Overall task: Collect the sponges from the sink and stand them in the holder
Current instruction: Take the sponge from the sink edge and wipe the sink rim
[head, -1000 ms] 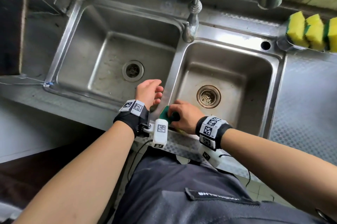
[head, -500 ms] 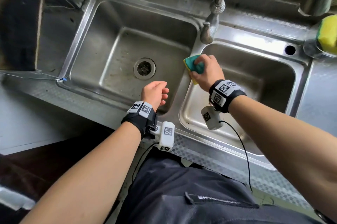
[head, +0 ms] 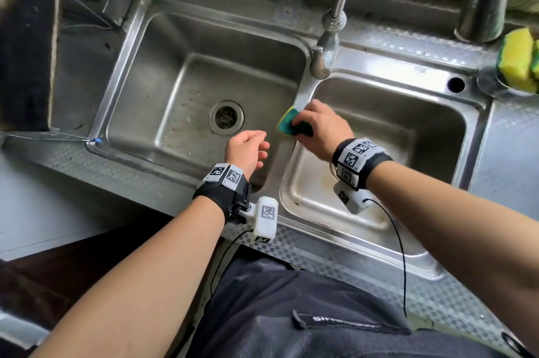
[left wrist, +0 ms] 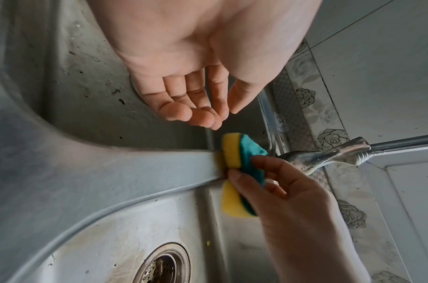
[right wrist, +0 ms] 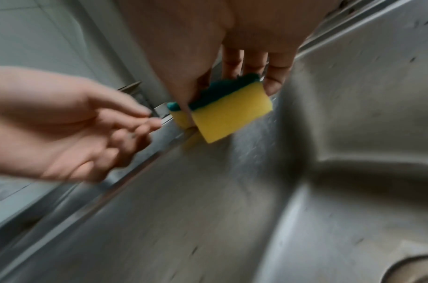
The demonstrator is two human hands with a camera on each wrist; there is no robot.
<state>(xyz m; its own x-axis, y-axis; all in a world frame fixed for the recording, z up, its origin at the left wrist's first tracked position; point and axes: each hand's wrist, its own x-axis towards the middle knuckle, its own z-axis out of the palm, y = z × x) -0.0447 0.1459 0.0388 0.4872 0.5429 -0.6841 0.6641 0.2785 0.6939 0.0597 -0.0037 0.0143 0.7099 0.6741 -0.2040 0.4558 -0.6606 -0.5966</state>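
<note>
My right hand grips a yellow sponge with a green scouring side above the divider between the two basins; the sponge is pinched between thumb and fingers, squeezed at its middle. My left hand hovers over the left basin just left of the sponge, fingers loosely curled and holding nothing. Yellow-green sponges stand in the holder at the far right behind the right basin.
A double steel sink fills the view, each basin with a drain. A tap rises behind the divider and a second, thicker spout hangs near the holder. A dark board stands at the left.
My right hand lifted the sponge from the right basin's front edge up to the divider, then shifted slightly. The left hand stayed over the left basin. The head view moved.
</note>
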